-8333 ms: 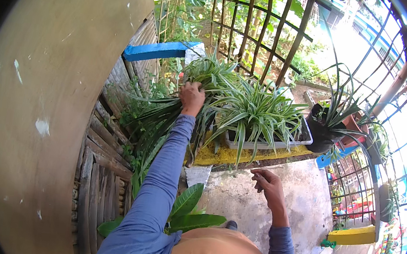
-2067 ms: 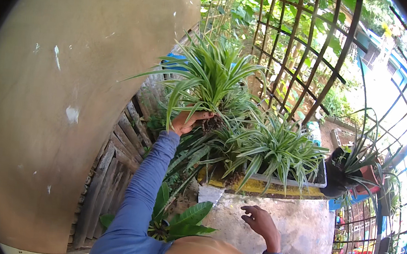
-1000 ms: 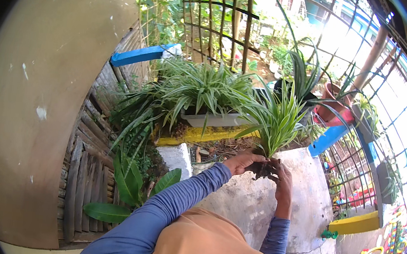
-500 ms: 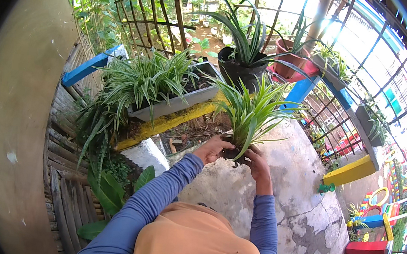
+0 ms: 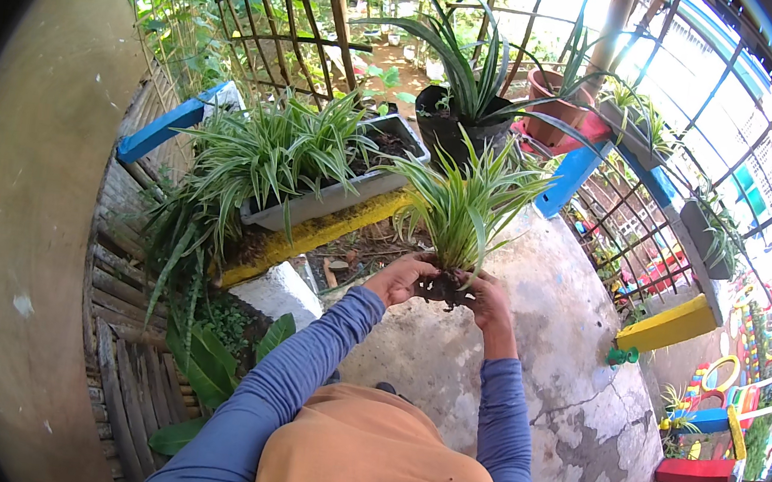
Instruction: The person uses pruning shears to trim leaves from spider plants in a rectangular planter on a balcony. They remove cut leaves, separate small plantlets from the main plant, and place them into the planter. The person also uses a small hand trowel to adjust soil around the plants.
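A spider plant (image 5: 466,214) with green and pale-striped leaves is held upright in front of me, its dark soil-covered roots bare below the leaves. My left hand (image 5: 400,278) is closed around the root clump from the left. On the other side my right hand (image 5: 490,301) grips the same clump. Bits of root and soil hang between the two hands. Ahead to the left, a long grey planter box (image 5: 334,200) holds dark soil at its right end and more spider plants (image 5: 273,149) at its left.
The planter rests on a yellow beam (image 5: 310,250) above a white block (image 5: 279,294). A black pot (image 5: 458,136) with a long-leaved plant and a terracotta pot (image 5: 558,109) stand behind. Cracked concrete floor (image 5: 569,383) lies below. A lattice fence (image 5: 278,18) runs along the back.
The spider plant has tilted slightly to the left and its leaves are gathered more upright. Both hands keep hold of the root clump, with the right hand shifted a little left.
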### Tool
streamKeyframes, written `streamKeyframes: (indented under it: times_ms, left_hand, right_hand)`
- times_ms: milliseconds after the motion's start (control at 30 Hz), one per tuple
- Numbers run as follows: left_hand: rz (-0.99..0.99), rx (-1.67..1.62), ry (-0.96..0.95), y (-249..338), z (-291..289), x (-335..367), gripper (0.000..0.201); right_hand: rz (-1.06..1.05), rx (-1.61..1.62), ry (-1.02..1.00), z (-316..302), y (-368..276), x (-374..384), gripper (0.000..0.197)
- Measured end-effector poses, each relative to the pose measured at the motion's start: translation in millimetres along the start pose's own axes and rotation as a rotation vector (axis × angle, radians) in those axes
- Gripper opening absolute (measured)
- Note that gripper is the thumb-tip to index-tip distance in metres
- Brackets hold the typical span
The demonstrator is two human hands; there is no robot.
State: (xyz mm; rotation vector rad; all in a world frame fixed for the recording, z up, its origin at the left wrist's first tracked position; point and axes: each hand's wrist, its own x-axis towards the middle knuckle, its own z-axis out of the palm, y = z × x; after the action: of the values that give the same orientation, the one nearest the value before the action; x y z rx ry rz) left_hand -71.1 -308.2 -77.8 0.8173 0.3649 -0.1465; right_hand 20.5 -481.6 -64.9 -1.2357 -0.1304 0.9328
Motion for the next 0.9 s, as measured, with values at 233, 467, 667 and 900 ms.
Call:
streamKeyframes:
  times_ms: [233,467,667,900]
  left_hand:
    - [0.091,0.029,0.124,1,-12,-9,0.04]
    - [0.055,0.059,0.119,12,-13,-23,0.043]
    - [0.096,0.033,0.044,25,-19,-41,0.044]
    - [0.136,0.02,0.048,39,-20,-52,0.03]
  right_hand:
    - [-0.03,-0.038,-0.017,20,8,5,0.032]
    - [-0.163,-0.154,-0.128,27,12,13,0.035]
    - [-0.136,-0.093,-0.287,26,2,14,0.04]
    - [-0.137,-0.182,-0.205,34,0,25,0.035]
